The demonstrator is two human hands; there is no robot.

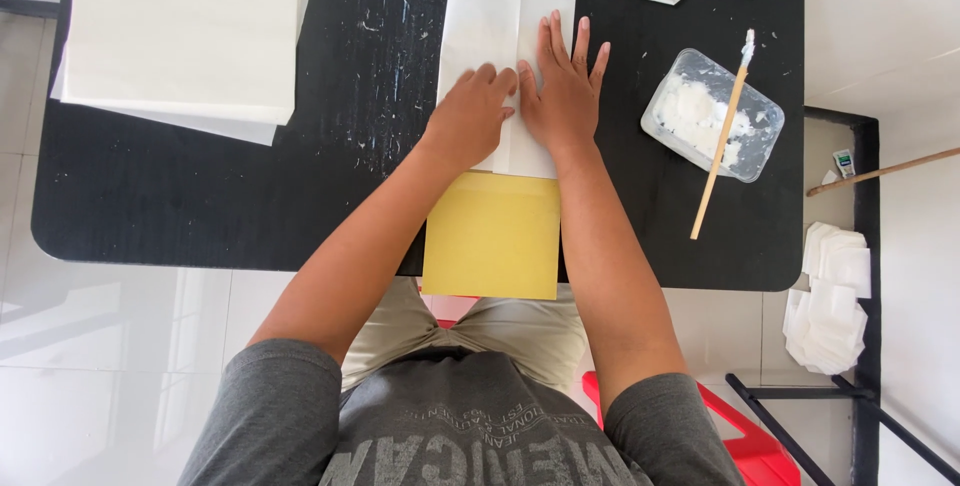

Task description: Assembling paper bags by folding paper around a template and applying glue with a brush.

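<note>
Head view. Both hands are pressing on a folded white paper sheet (497,41) lying at the middle of the black bench (200,186), toward its far edge, apparently to flatten the fold. The left hand (468,116) is resting with fingers curled, knuckles down on the sheet, gripping nothing; the right hand (562,86) is lying open and flat, fingers spread. A yellow card (492,236) is overhanging the near edge. A plastic paste tub (712,114) with a stick brush (722,141) is sitting toward the right edge.
</note>
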